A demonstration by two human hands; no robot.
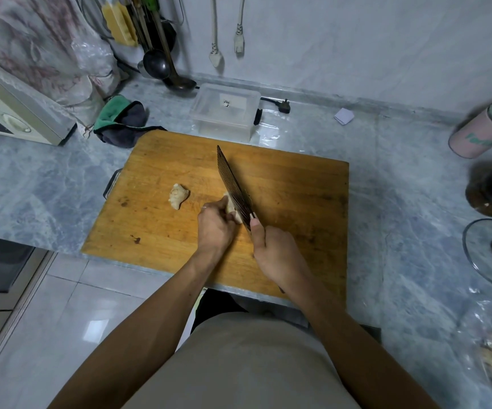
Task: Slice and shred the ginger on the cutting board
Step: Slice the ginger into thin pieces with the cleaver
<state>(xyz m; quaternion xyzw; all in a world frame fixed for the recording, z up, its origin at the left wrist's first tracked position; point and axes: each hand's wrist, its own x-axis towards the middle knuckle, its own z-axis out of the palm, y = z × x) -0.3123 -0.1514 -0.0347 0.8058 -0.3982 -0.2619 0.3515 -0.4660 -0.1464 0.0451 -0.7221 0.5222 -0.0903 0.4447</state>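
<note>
Two knobbly beige pieces of ginger sit on the worn wooden cutting board (283,184) on the desk: one loose (179,196), one (230,205) gripped by the left hand (216,228). The right hand (280,255) clasps the broad dark cleaver (233,187) against it. Ginger is firm, light, probably slick where cut; pin it low, fingertips tucked.

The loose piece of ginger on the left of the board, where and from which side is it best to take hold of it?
Probably from above with the left hand, pinching across the wide upper body of the loose ginger piece. It lies flat on the cutting board, apart from the cleaver, and narrows to a point at its near end, a poorer hold.
</note>
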